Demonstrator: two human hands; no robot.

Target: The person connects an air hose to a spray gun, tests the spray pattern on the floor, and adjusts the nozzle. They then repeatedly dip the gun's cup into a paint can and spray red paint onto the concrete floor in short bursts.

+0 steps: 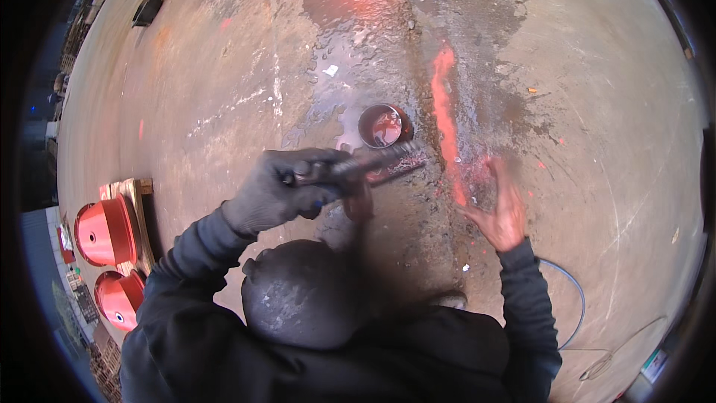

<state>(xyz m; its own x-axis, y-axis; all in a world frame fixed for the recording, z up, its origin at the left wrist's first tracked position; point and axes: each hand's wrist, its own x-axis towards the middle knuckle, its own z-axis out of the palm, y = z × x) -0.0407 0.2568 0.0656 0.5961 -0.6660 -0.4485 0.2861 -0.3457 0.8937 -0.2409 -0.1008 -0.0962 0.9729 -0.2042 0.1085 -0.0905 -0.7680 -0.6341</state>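
My left hand, in a dark grey glove, is closed around a dark, long tool. Motion smears the tool, so its exact kind does not show; ridges run along its far end. That end reaches just in front of a small round pot with reddish liquid inside. Bare and with thumb and fingers apart, my right hand hovers at or just above the wet floor; contact cannot be told. Beside it runs a bright red streak. Nothing shows in the right hand, though its fingertips are blurred.
Two red tubs sit by a wooden pallet at the left. A black container stands far left. Thin blue hose curves at my right. A dark puddle spreads around the pot. My dark knee is close below.
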